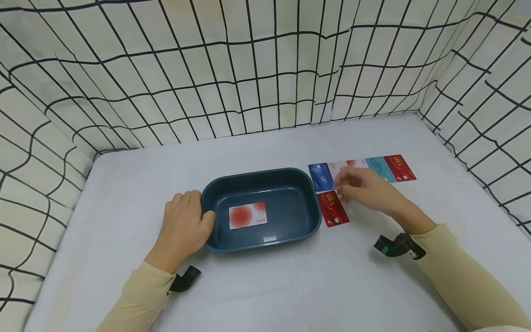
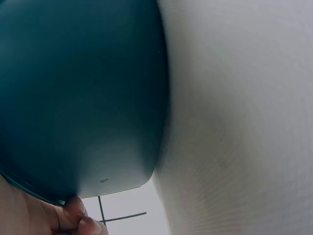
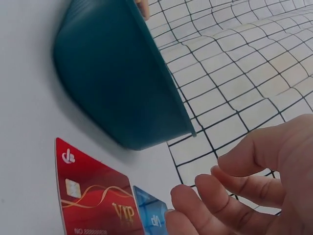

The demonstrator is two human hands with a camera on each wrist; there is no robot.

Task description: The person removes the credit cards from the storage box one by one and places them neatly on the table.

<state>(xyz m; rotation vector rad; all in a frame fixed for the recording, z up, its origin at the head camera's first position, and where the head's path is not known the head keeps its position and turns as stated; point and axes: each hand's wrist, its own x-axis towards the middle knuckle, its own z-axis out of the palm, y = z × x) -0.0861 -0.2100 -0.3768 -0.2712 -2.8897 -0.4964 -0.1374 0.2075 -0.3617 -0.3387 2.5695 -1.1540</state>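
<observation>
My left hand [image 1: 182, 226] grips the left end of a dark teal plastic tub [image 1: 290, 203], thumb over the rim. Inside the tub lies a white card with red circles [image 1: 244, 216]. My right hand [image 1: 367, 190] hovers right of the tub with its fingers loosely curled and nothing between them. Near its fingertips are a blue VIP card [image 1: 319, 176] and, in front of that, a red VIP card [image 3: 93, 193]. The hand partly covers a pale card with red spots [image 1: 338, 166] in the back row.
Farther right in that row lie a teal card [image 1: 379, 168] and a second red VIP card [image 1: 399, 168]. The white tabletop [image 1: 269, 286] is bordered by black grid netting [image 1: 257, 78] at the back and both sides.
</observation>
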